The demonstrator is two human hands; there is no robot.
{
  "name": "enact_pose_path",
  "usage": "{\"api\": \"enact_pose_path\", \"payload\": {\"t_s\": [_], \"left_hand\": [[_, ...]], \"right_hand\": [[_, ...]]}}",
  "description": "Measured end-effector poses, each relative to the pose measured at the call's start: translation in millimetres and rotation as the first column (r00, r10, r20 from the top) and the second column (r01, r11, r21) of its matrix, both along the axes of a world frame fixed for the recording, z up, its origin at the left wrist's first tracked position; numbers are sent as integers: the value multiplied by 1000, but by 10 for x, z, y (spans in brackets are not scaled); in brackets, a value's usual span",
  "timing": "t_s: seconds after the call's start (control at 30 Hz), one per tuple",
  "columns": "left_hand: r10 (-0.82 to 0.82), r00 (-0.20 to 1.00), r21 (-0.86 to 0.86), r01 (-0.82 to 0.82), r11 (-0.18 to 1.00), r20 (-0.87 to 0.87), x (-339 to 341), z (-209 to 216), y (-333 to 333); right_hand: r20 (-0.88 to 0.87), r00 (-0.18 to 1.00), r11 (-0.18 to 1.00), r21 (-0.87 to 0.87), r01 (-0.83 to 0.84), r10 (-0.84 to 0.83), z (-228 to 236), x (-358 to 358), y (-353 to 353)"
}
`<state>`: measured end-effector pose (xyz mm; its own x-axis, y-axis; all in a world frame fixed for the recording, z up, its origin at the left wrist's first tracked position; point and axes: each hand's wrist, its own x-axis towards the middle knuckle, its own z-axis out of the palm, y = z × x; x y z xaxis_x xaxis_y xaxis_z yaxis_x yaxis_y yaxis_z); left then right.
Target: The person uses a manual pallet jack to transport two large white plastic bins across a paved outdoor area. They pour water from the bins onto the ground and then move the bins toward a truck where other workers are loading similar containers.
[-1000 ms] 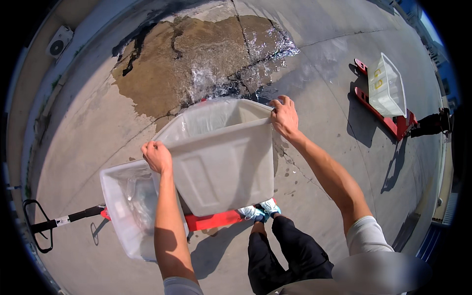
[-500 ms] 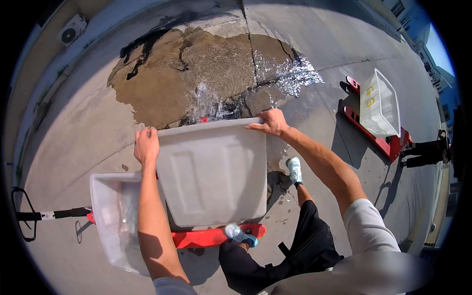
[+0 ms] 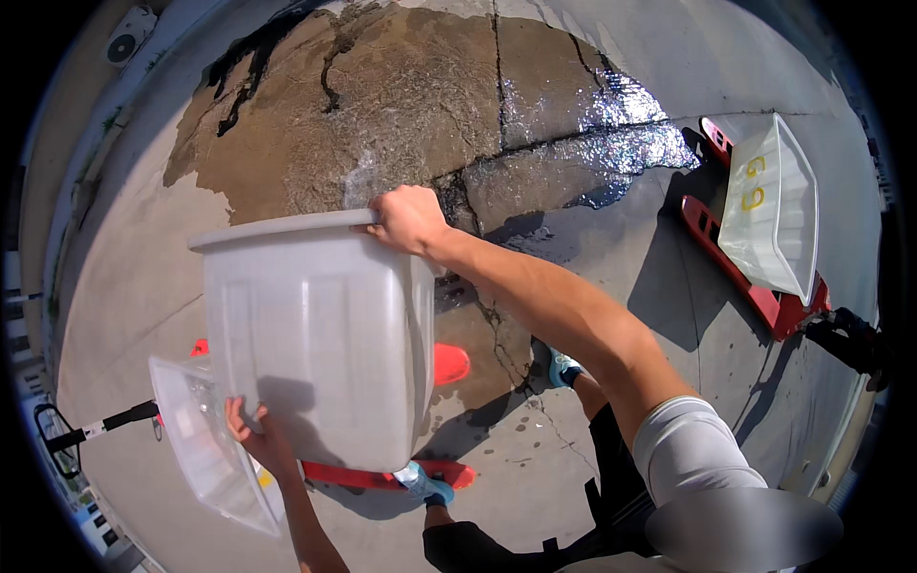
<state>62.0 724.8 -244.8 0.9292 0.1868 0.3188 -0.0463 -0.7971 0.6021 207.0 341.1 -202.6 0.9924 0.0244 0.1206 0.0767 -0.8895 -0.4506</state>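
A large white plastic tub [image 3: 310,325] is tipped forward, its rim on the far side and its base toward me. Water splashes on the ground just beyond the rim. My right hand [image 3: 413,222] is closed around the rim at the far right corner, with its arm stretched across. Low on the tub's near left side is my left hand [image 3: 266,444], its fingers spread. Whether its fingertips press on the wall, I cannot tell. Red pallet jack forks [image 3: 451,364] show beneath and beside the tub. One of my shoes [image 3: 415,480] is at the near fork.
Another white tub [image 3: 201,468] stands at the left, by a black pallet jack handle [image 3: 129,416]. A broad wet patch [image 3: 411,95] covers the concrete ahead. At right, a white tub [image 3: 769,215] rests on a red pallet jack [image 3: 740,282], near a person in dark trousers [image 3: 845,336].
My left hand has left the far rim and come down to the tub's near left side. The tub has turned and shifted left, with my right hand still on its rim. The wet patch has spread right.
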Motion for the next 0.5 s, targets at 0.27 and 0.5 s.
{"api": "enact_pose_path", "payload": {"t_s": [0.27,0.5], "left_hand": [[263,836,-167,-382,909,-482,-1740,224,440],[189,574,215,-22,976,-797,-3748,636,561]], "right_hand": [[-273,952,979,109,171,-137,365,793,-605],[-274,954,988,55,143,-123,95,1635,-1496]]}}
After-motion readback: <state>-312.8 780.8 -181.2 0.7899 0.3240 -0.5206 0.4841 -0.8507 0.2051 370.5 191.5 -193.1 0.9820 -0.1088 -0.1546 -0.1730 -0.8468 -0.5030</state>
